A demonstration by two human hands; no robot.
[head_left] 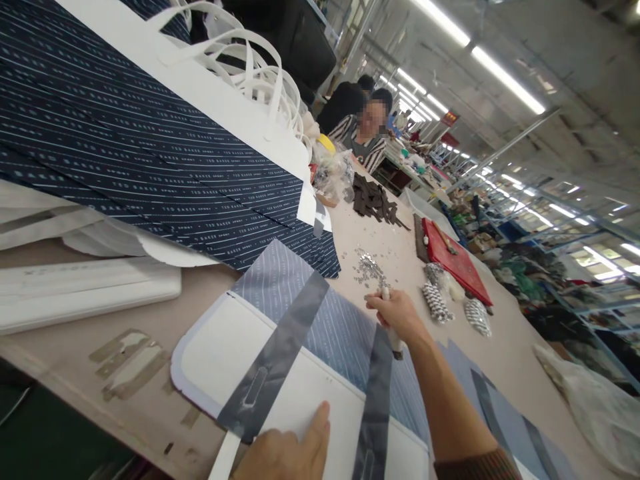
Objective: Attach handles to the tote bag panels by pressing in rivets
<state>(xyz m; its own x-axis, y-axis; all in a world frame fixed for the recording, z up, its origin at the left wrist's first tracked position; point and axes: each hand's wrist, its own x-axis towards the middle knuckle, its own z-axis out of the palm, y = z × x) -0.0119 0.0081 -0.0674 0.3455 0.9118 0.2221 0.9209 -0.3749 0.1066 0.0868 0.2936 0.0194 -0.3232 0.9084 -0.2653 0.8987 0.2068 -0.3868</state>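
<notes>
Near the front edge of the worktable (pixel 60 353), a white-and-blue rectangular panel (pixel 305 377) is seemingly steadied by the left hand (pixel 285 453), forefinger outstretched, other fingers unclear. Beyond, a pale stick-shaped tool (pixel 396 343) is clasped by the right hand (pixel 400 315); careful aim seems called for.

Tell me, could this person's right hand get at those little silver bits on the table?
Probably yes: the right hand is just beside the little silver bits, and nothing appears to block the way. It holds a pale tool, though, which may hamper picking them up.
</notes>
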